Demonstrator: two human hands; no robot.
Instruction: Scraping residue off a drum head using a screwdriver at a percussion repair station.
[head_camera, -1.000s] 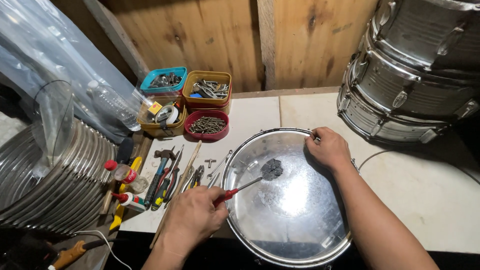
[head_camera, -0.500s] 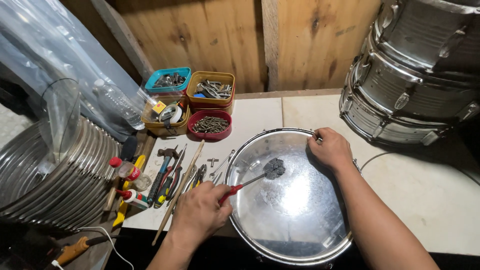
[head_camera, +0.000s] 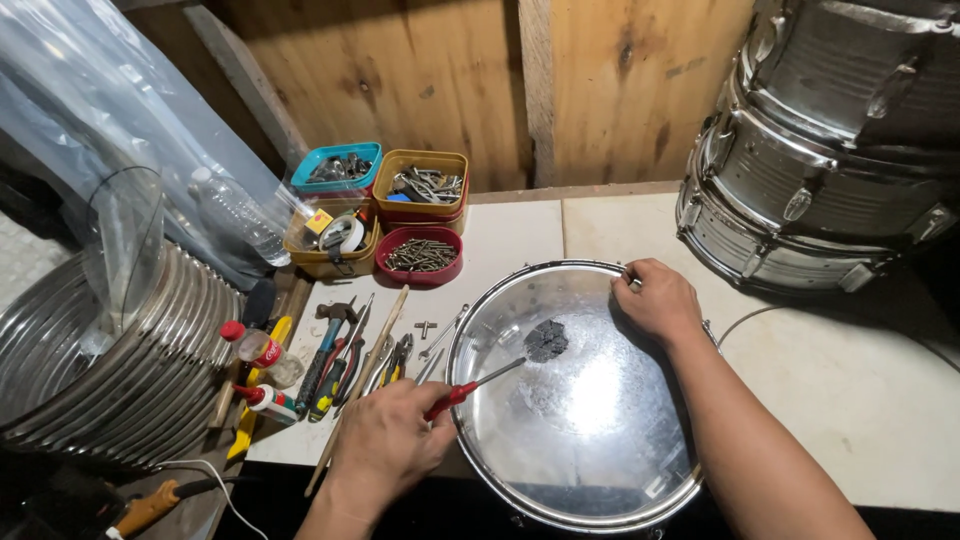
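Screwdriver (head_camera: 470, 386), red-handled, lies clasped in the left hand (head_camera: 390, 440), tip over the drum (head_camera: 590, 400) on the tabletop (head_camera: 860, 390). Right hand (head_camera: 655, 300) closes its grip on the drum's far rim.

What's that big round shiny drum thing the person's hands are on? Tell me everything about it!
The drum is a round snare-type drum lying flat on the pale tabletop, its clear, glossy head facing up inside a shiny metal hoop. A small dark patch sits near the middle of the head. The right hand rests on the far rim. The left hand holds a red-handled screwdriver whose metal shaft reaches over the head. The near edge hangs slightly past the table's front.
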